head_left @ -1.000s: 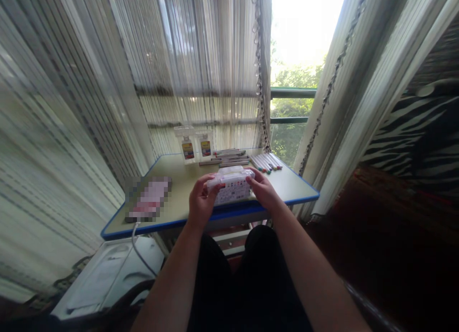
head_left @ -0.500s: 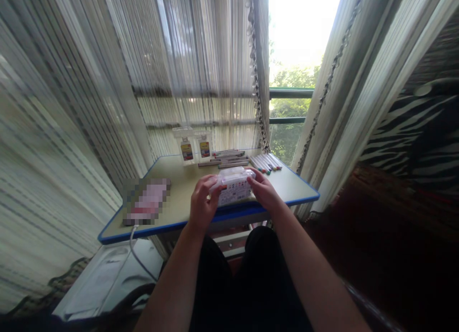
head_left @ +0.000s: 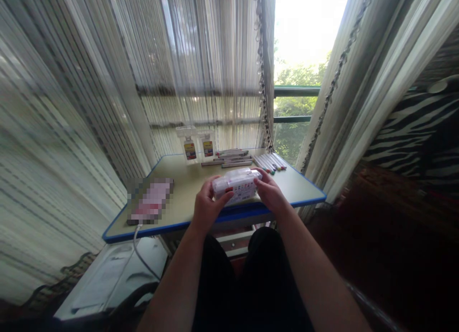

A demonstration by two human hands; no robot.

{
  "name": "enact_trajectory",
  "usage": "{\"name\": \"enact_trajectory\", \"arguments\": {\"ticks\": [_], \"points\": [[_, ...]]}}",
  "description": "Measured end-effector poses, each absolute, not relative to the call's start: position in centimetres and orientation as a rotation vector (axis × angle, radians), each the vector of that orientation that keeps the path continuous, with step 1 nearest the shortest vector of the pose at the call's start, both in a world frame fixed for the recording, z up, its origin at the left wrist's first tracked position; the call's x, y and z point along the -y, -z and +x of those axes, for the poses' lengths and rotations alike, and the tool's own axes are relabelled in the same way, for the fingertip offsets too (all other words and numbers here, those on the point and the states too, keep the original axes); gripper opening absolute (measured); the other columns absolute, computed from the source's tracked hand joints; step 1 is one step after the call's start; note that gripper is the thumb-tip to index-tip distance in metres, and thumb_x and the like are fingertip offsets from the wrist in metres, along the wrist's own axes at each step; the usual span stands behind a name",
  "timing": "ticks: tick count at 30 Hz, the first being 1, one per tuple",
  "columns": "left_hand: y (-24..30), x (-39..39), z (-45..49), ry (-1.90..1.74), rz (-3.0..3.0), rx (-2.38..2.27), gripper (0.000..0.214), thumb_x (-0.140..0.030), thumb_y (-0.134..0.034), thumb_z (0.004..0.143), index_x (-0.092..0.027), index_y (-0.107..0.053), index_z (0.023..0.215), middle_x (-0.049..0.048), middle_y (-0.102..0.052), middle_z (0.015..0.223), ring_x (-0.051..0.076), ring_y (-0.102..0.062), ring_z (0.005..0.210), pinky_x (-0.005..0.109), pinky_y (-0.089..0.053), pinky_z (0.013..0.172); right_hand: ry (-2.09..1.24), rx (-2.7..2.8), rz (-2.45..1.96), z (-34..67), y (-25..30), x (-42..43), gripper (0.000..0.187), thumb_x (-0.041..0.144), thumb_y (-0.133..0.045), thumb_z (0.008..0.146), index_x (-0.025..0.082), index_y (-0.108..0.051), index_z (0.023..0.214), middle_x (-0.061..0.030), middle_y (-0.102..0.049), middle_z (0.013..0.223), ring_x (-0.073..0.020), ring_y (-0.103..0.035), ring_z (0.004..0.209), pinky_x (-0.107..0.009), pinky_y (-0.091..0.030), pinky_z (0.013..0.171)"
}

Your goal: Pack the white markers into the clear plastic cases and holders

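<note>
A clear plastic box (head_left: 241, 186) with small print and rows of coloured marks on its near side is held above the front edge of the table. My left hand (head_left: 210, 202) is closed on its left end, the thumb lying across the printed side. At the opposite end, my right hand (head_left: 268, 189) grips the box, with the thumb in front and the fingers behind. Beyond the box lie several markers (head_left: 232, 160) with pale barrels. Another row of white markers (head_left: 268, 162) with coloured ends is at the right. What the box contains is unclear.
Two clear cases with yellow labels (head_left: 190, 150) stand at the table's back left. A blurred-out phone-like object (head_left: 152, 200) with a white cable (head_left: 136, 246) lies at the left. The table (head_left: 301, 191) has a blue edge. Curtains (head_left: 215, 73) hang close behind.
My left thumb has come down across the printed side of the box, and the box has tilted slightly. The whole view has shifted a little; the markers and cases stay in place.
</note>
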State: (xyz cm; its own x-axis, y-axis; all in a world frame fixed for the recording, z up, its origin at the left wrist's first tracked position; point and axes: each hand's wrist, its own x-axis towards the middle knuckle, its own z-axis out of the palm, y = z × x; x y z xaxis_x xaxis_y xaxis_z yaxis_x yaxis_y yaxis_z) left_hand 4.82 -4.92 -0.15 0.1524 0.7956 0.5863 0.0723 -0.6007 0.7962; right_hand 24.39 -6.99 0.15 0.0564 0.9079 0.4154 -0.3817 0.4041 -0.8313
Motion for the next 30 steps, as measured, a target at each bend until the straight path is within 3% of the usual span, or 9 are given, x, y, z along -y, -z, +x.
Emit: {"name": "enact_trajectory", "arguments": {"ticks": [3, 6, 10, 14, 16, 23, 30], "points": [[0.1, 5.0, 4.8, -1.502, 1.927, -0.886, 0.044, -0.044, -0.071, 0.071, -0.015, -0.059, 0.102, 0.0048, -0.071, 0.091, 0.016, -0.067, 0.078, 0.025, -0.054, 0.067, -0.968, 1.154, -0.657, 24.5, 0.1, 6.6, 0.036, 0.038, -0.066, 0.071, 0.027, -0.058, 0.105, -0.0011, -0.067, 0.095, -0.0213, -0.062, 0.09, -0.035, -0.049, 0.079], [0.5, 5.4, 4.9, -1.645, 2.127, -0.968, 0.035, -0.04, -0.068, 0.076, -0.017, -0.061, 0.101, 0.0047, -0.072, 0.095, 0.016, -0.067, 0.081, 0.026, -0.054, 0.071, -0.624, 1.153, -0.81, 24.0, 0.8, 6.6, 0.041, 0.037, -0.065, 0.072, 0.025, -0.057, 0.111, -0.0055, -0.062, 0.115, -0.0237, -0.057, 0.106, -0.041, -0.044, 0.093], [1.1, 5.8, 4.9, -1.765, 2.326, -0.924, 0.031, -0.036, -0.064, 0.081, -0.018, -0.06, 0.106, 0.0067, -0.071, 0.106, 0.018, -0.067, 0.094, 0.029, -0.054, 0.081, -0.189, 1.248, -0.901, 22.2, 1.3, 7.7, 0.044, 0.038, -0.058, 0.079, 0.026, -0.05, 0.121, -0.0096, -0.052, 0.128, -0.0261, -0.05, 0.117, -0.048, -0.041, 0.098], [1.5, 5.8, 4.7, -1.714, 2.459, -0.884, 0.033, -0.034, -0.061, 0.083, -0.019, -0.058, 0.112, 0.0065, -0.069, 0.11, 0.018, -0.066, 0.098, 0.03, -0.053, 0.085, 0.168, 1.551, -0.906, 20.9, 0.2, 8.9, 0.062, 0.044, -0.06, 0.078, 0.026, -0.041, 0.134, -0.0097, -0.043, 0.14, -0.0306, -0.03, 0.136, -0.055, -0.021, 0.113], [1.6, 5.7, 4.5, -1.666, 2.511, -0.889, 0.034, -0.033, -0.059, 0.085, -0.02, -0.057, 0.116, 0.0063, -0.069, 0.112, 0.018, -0.065, 0.1, 0.03, -0.052, 0.087, 0.167, 1.68, -0.892, 20.9, -0.5, 9.0, 0.056, 0.044, -0.057, 0.081, 0.026, -0.044, 0.133, -0.0082, -0.047, 0.138, -0.0297, -0.031, 0.136, -0.054, -0.02, 0.113], [1.6, 5.7, 4.4, -1.603, 2.52, -0.867, 0.037, -0.033, -0.06, 0.084, -0.023, -0.059, 0.119, 0.0048, -0.068, 0.115, 0.02, -0.064, 0.104, 0.032, -0.051, 0.092, 0.048, 1.801, -0.899, 21.8, -1.0, 9.1, 0.033, 0.042, -0.056, 0.082, 0.026, -0.059, 0.112, -0.0077, -0.055, 0.115, -0.027, -0.045, 0.117, -0.046, -0.035, 0.103], [1.7, 5.7, 4.4, -1.622, 2.425, -0.898, 0.035, -0.033, -0.063, 0.081, -0.023, -0.064, 0.114, 0.0044, -0.069, 0.113, 0.021, -0.065, 0.101, 0.034, -0.051, 0.092, 0.054, 1.849, -0.897, 22.0, -0.7, 8.7, 0.025, 0.036, -0.058, 0.082, 0.024, -0.053, 0.102, -0.0084, -0.05, 0.11, -0.026, -0.045, 0.109, -0.044, -0.036, 0.098]]}}
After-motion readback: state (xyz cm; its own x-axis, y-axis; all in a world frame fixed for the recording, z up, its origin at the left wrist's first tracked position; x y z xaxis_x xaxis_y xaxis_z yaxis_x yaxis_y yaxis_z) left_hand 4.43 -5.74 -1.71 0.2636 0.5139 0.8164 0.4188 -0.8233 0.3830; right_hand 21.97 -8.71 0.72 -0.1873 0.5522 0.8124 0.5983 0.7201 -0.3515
